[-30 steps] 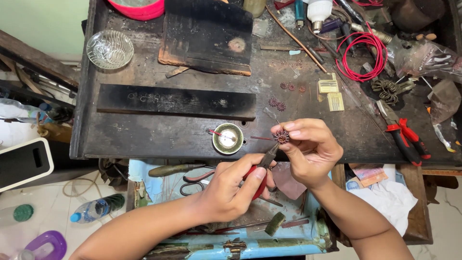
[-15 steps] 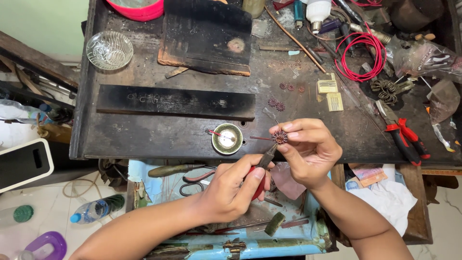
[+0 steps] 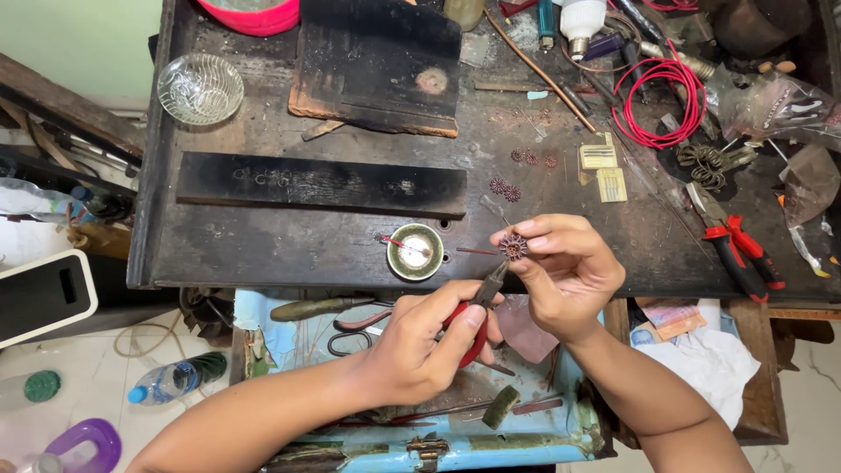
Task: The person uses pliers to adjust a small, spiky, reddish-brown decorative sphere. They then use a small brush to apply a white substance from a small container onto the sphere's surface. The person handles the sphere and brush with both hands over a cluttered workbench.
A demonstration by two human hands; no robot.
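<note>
while right hand pinches a small spiky round metal flower at frame centre-right, left hand gripped round red-handled pliers, tip just under flower, round brass dish nr left, scuffed dark workbench

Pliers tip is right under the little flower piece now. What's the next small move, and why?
Probably nudge the pliers tip up to grip the edge of the flower piece. The right hand pinches it between fingertips above the bench edge, and the left hand holds the red-handled pliers just below; whether they touch is unclear.
</note>
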